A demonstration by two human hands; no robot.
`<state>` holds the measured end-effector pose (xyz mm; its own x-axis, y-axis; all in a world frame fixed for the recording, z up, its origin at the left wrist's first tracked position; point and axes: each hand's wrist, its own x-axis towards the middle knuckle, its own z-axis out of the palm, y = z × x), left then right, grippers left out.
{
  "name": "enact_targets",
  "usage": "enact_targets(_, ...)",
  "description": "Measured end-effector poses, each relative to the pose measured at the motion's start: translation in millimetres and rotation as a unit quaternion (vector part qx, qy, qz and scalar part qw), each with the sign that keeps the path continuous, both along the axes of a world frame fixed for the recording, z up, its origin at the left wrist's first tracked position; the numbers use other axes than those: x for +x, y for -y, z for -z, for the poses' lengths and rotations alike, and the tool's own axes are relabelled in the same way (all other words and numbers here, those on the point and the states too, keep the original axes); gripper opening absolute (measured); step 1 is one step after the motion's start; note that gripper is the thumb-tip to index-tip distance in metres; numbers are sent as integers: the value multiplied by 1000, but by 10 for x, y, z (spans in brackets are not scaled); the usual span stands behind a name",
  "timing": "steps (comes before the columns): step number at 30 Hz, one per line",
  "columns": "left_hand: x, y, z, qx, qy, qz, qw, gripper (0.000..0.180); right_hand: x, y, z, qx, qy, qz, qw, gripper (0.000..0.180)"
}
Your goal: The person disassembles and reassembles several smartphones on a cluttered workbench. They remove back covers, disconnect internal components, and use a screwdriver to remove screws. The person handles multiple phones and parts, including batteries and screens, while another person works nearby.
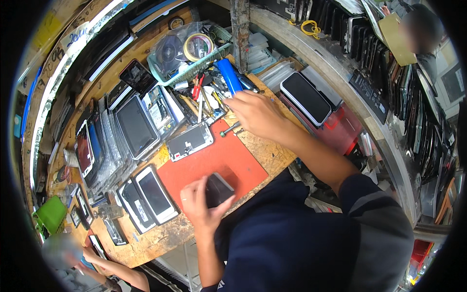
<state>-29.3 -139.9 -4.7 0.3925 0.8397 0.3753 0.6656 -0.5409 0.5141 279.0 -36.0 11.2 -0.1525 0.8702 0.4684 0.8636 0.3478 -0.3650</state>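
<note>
My left hand (198,204) grips a dark phone (219,190) by its side, tilted over the near part of a red mat (245,160). The hand is slightly blurred. At the mat's far right, my right hand (255,114) reaches into a pile of small tools with its fingers drawn together; what lies between the fingertips is hidden. Beside those fingers are a blue cylinder (227,75) and a short screwdriver (230,129). Red-handled pliers (197,87) lie further left in the pile. A white-edged phone screen part (191,141) rests on the mat's far left corner.
Left of the mat lie a white phone (155,194) and a tablet (136,125) on stacked devices. A teal basket (189,73) with tape rolls stands behind. To the right, a boxed phone (306,99) sits on a red container. Another person's hand (91,255) shows lower left.
</note>
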Motion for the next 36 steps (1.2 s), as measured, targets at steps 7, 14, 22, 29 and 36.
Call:
enact_targets(7,-432,57,-688,17,689,76,720,117,-330,-463,-71,-126,141,52,980,46)
enact_targets(14,-330,120,-659,95,533,46,840,98,-277,-288,-147,79,-90,70,990,17)
enact_targets(22,-37,-89,-522,72,116,42,990,85,-253,-101,-325,170,-361,18,917,11)
enact_targets(29,178,-148,-200,-49,-71,69,994,82,103,647,-99,21,-156,13,987,15)
enact_targets(36,127,-106,-8,-18,-68,56,996,77,1580,822,-61,-77,23,332,940,28)
